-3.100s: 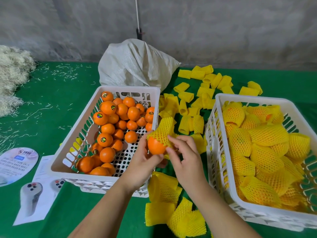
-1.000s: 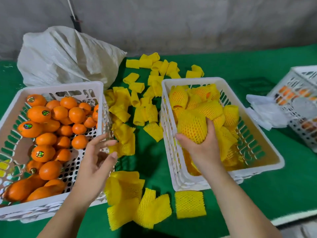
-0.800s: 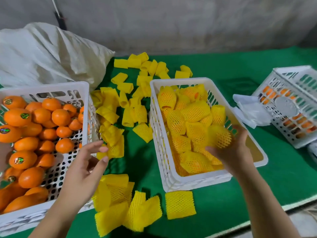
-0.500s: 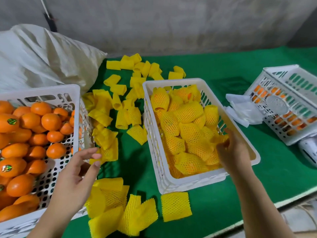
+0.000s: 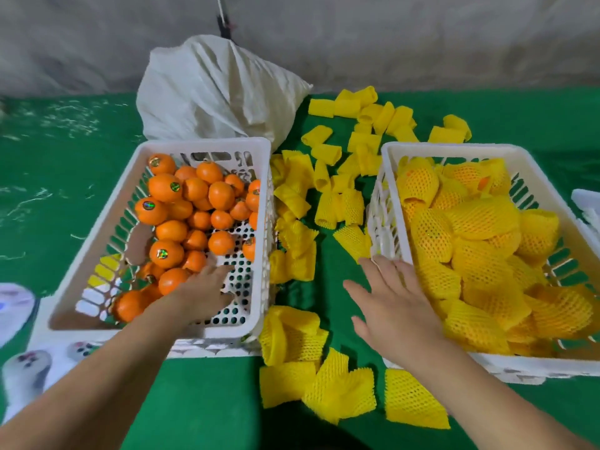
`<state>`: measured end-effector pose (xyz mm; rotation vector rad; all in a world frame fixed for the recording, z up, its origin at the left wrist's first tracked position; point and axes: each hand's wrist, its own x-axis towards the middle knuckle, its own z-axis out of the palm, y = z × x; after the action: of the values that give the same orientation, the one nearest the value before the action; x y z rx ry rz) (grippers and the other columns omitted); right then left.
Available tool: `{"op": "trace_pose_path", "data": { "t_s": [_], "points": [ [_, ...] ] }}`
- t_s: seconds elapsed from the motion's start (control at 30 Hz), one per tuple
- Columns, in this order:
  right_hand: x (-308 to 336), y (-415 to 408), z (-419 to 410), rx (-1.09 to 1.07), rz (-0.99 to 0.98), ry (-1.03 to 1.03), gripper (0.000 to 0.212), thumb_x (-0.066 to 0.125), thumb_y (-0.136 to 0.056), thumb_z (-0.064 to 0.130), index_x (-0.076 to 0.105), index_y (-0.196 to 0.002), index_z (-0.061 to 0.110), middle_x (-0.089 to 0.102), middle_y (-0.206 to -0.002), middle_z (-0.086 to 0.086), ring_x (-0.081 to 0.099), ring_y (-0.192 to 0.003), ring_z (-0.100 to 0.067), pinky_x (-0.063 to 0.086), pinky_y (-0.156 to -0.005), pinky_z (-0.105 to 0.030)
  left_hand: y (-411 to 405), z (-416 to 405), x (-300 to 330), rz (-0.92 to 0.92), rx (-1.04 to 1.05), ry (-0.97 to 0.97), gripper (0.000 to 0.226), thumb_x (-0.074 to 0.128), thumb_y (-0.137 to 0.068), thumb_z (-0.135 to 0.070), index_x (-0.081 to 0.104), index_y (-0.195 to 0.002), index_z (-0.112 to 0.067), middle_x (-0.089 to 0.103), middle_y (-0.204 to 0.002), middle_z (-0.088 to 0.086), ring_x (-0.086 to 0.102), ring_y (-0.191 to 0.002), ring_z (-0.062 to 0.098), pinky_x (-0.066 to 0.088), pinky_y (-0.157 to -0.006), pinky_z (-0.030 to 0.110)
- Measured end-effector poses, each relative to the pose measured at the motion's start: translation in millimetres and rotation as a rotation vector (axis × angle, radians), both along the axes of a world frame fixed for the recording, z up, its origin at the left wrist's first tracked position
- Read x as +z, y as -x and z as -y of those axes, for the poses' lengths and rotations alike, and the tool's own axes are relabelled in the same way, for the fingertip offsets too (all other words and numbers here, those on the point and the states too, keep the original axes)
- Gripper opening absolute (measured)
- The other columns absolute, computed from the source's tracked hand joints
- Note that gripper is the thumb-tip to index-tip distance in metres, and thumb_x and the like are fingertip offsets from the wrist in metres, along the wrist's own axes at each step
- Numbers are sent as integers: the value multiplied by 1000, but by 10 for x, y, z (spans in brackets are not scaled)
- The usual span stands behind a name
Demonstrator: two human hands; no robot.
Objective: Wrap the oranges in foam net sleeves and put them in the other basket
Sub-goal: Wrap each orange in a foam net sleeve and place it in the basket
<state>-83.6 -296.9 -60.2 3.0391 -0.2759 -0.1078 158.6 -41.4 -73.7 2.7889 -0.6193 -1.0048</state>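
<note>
The left hand [image 5: 201,292] reaches into the left basket [image 5: 263,222], fingers loosely spread over its perforated floor, holding nothing; its fingertips lie just beside the nearest oranges [image 5: 191,203]. The oranges pile ahead of and to the left of that hand. Several carry small round shiny stickers [image 5: 175,186], but the print on them is too small to read.

The right hand [image 5: 394,303] hovers flat, fingers straight and apart, empty, over the green bench [image 5: 65,164] between the two baskets. Directly to its right stands the right basket [image 5: 386,151], heaped with wrapped oranges [image 5: 480,219] in yellow net; the hand's fingertips are close to its near-left wall. Loose sleeves [image 5: 324,177] lie scattered ahead of this hand, and more sleeves lie below its wrist, toward the person.

Beyond both hands a white sack [image 5: 220,89] slumps against the wall. Far left of the left hand, printed papers [image 5: 19,365] lie on the bench, too blurred to read.
</note>
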Motion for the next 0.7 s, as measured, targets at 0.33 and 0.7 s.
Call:
{"op": "trace_pose_path", "data": {
  "t_s": [0.33, 0.7],
  "points": [
    [-635, -87, -778, 435, -694, -133, 88, 70, -86, 7, 20, -157, 18, 39, -147, -16, 36, -135, -36, 34, -108, -48, -4, 41, -204, -226, -108, -306, 79, 55, -106, -44, 9, -167, -27, 9, -174, 9, 27, -154, 39, 29, -123, 52],
    [-196, -683, -332, 217, -393, -276, 40, 44, -109, 35, 43, -148, 24, 59, -133, -5, 58, -122, -31, 48, -90, -41, -386, 660, -308, 151, -466, -332, 93, 59, -103, -23, -10, -166, -23, -8, -174, 0, 3, -160, 35, 17, -127, 53]
  ]
}}
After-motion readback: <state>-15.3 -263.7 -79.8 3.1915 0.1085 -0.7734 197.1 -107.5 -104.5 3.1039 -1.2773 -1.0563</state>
